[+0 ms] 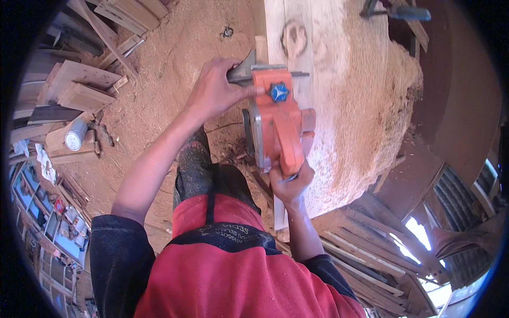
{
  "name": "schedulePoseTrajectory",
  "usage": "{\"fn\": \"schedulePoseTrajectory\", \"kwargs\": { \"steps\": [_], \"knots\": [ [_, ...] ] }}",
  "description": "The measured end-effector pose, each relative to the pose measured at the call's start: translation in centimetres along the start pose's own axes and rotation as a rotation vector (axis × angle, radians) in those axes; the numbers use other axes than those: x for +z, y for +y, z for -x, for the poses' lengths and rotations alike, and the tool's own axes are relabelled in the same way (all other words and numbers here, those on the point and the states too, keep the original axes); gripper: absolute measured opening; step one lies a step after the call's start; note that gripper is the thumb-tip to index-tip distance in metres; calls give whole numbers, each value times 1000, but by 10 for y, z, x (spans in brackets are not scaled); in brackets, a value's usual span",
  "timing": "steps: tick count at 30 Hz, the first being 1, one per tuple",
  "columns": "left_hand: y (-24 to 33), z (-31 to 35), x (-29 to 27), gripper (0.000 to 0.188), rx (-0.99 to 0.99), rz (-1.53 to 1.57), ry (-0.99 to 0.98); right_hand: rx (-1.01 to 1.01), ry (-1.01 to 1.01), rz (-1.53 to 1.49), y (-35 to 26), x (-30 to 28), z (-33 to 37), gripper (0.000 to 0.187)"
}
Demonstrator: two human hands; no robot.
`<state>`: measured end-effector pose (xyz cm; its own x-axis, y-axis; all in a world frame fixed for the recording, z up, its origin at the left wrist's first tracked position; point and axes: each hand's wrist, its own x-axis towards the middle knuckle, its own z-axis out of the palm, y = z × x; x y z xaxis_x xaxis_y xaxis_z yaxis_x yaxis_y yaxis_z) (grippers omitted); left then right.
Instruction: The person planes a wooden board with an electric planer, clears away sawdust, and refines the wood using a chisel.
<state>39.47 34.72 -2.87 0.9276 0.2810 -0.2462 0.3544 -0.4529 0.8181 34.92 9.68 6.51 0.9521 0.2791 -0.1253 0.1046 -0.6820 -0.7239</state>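
One orange power planer (275, 119) at the pale board's (326, 69) left edge, right hand (295, 185) wrapped round its rear handle (289, 146), left hand's (216, 89) fingers clamped on its metal guide (243, 70): planing apparently under way, next push calling for even pressure.

Left grip (214, 87) leads, right grip (293, 183) sits closer to the trunk

The bare left forearm (159, 153) slants forward and rightward from a bent elbow held out to the side. Its wrist runs nearly in line with it; the back of the hand shows, the fingers bend at the front and the thumb stretches rightward. The right forearm (306, 228) points almost straight ahead, leaning slightly left, its fingers curled in a clasp and partly hidden.
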Motion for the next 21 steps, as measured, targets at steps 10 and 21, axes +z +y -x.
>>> {"fn": "schedulePoseTrajectory", "kwargs": {
  "steps": [10, 21],
  "knots": [
    [-33, -233, -96, 76, 44, 97, 10, -313, 133, -55, -73, 68, -232, 21],
    [-32, -275, -127, 71, 54, 181, -69, -341, 121, -150, -109, 101, -303, 34]
  ]
}}
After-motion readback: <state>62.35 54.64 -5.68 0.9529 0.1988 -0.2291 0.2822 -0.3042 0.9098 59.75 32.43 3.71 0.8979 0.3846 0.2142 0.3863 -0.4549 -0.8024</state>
